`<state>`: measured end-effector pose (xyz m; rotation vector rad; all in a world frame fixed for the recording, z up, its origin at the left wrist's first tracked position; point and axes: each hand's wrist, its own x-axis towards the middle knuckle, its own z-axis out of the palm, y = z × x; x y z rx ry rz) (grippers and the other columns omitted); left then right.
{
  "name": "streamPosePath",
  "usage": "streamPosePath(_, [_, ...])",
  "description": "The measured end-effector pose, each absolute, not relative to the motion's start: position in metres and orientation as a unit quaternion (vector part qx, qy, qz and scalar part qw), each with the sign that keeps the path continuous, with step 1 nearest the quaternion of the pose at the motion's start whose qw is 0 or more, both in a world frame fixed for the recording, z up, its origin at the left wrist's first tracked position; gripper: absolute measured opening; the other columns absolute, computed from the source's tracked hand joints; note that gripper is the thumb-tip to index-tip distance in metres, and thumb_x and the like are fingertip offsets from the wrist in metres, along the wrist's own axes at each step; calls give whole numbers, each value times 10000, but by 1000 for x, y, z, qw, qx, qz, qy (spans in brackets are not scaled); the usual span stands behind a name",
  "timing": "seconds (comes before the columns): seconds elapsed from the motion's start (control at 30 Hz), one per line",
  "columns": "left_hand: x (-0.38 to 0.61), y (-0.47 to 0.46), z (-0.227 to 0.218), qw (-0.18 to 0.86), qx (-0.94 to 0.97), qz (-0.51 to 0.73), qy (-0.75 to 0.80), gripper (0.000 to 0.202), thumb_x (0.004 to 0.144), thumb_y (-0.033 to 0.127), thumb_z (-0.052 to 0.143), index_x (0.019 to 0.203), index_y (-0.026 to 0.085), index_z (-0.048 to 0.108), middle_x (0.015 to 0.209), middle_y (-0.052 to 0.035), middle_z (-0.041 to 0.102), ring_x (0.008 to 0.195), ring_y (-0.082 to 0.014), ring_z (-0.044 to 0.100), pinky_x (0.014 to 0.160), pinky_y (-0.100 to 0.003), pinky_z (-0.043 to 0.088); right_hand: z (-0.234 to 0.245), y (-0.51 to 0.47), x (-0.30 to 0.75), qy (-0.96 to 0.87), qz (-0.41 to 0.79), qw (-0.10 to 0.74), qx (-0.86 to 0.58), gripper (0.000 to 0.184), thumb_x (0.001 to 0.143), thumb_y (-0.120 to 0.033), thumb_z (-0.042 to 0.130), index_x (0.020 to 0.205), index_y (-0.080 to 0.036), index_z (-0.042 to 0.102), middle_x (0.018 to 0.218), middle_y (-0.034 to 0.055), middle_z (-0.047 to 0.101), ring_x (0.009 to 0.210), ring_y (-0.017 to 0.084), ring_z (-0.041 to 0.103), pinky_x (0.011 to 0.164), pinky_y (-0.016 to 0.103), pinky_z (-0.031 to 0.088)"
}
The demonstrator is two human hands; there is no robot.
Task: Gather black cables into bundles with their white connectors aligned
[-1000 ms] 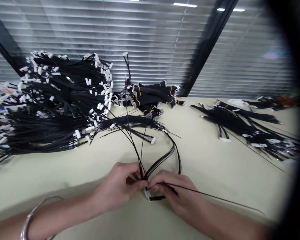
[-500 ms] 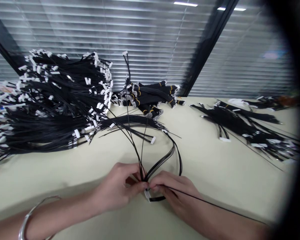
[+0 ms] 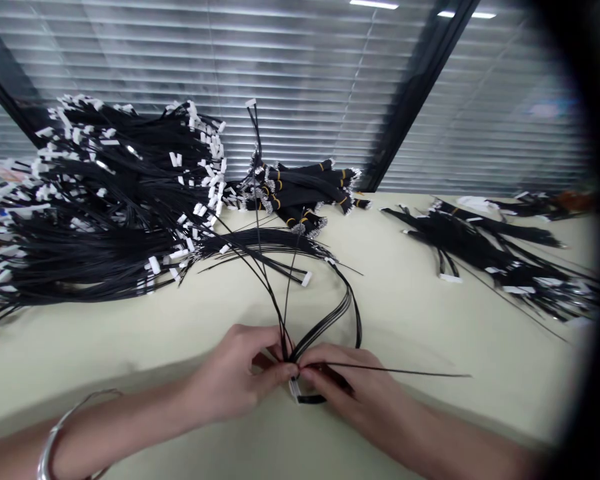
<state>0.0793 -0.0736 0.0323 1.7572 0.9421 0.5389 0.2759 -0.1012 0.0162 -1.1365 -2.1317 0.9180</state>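
Pale tabletop (image 3: pixel 180 323), blinds (image 3: pixel 290 60) behind, and at lower centre the left hand (image 3: pixel 243 367) pinches a black wire bundle (image 3: pixel 325 322) just above a white connector (image 3: pixel 295 391) while the right hand (image 3: pixel 355 380) pinches one thin wire (image 3: pixel 405 371), so looks like single-wire fiddling, probably needing a steady hold next.

Behind the pale table (image 3: pixel 405 300), closed grey blinds (image 3: pixel 300 73) and dark frame posts (image 3: pixel 420 93) reflect bright lights (image 3: pixel 373 4).
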Motion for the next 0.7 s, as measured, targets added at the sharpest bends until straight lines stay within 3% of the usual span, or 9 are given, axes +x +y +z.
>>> streamPosePath(0.5, [79, -74, 32, 478, 751, 214, 403, 46, 803, 185, 559, 773, 153, 573, 679, 18, 619, 605, -87, 580, 524, -141, 428, 14, -104, 279, -849, 254, 310, -345, 84, 880, -163, 508, 895, -182, 588, 795, -18, 627, 724, 84, 569, 690, 185, 424])
streamPosePath(0.7, [80, -75, 32, 480, 748, 211, 407, 56, 800, 194, 562, 762, 154, 567, 665, 23, 600, 576, -78, 552, 496, -135, 411, 9, -105, 278, -852, 244, 286, -364, 128, 877, -182, 490, 803, -171, 594, 721, -10, 609, 631, 90, 535, 624, 208, 408])
